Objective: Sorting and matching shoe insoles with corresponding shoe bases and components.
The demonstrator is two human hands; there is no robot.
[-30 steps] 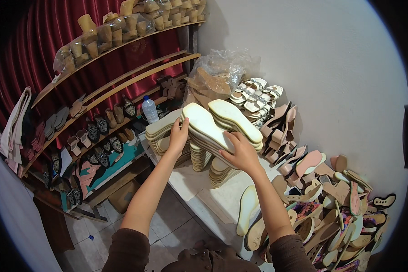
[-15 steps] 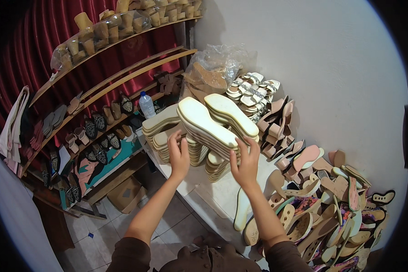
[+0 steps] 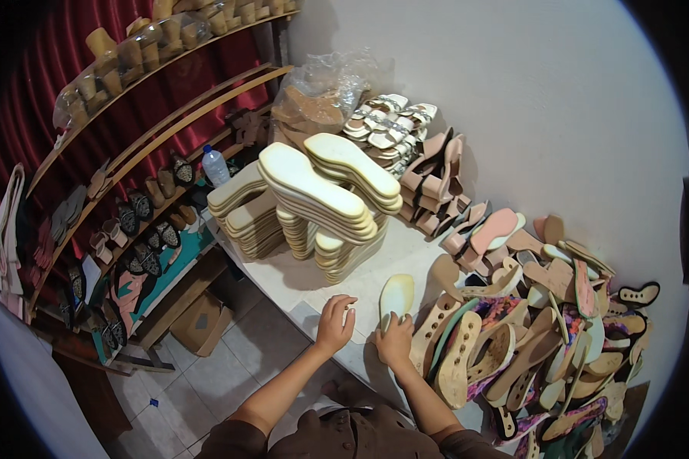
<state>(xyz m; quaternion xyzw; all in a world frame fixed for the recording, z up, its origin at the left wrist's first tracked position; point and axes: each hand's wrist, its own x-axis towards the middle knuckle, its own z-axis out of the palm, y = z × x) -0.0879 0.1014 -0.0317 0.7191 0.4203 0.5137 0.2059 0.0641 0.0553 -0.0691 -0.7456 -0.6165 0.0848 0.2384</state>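
A single cream sole (image 3: pixel 397 294) is laid flat on the white table (image 3: pixel 283 279), near the front edge, and its near end is covered by the fingers of the right hand (image 3: pixel 395 342). Contact is seen there, but whether the sole is pinched or only touched cannot be told, as the thumb side is partly hidden. The left hand (image 3: pixel 334 325) is held just beside, to the left of the sole, with nothing gripped; fingers are loosely bent, with a moderate gap left between thumb and fingertips. Farther back on the table, matching soles are piled in several stacks; the top stack (image 3: pixel 310 180) is set slantwise across lower ones, and another stack (image 3: pixel 352 161) is placed just behind it. A clear bottle (image 3: pixel 216 167) with a blue cap is stood behind the stacks at left. White strappy sandals (image 3: pixel 390 130) are heaped behind at right, next to a clear plastic bag (image 3: pixel 321 96) in which brown pieces are held. Pink heeled shoes (image 3: pixel 436 180) are grouped beside the sandals. To the right of the right hand, a large heap of loose soles and shoe parts (image 3: pixel 513 329) is spread. At left, shoes are lined up on a wooden rack (image 3: pixel 168 126), backed by a red curtain (image 3: pixel 31 99); a cardboard box (image 3: pixel 201 323) is seen below on the tiled floor (image 3: pixel 214 382).
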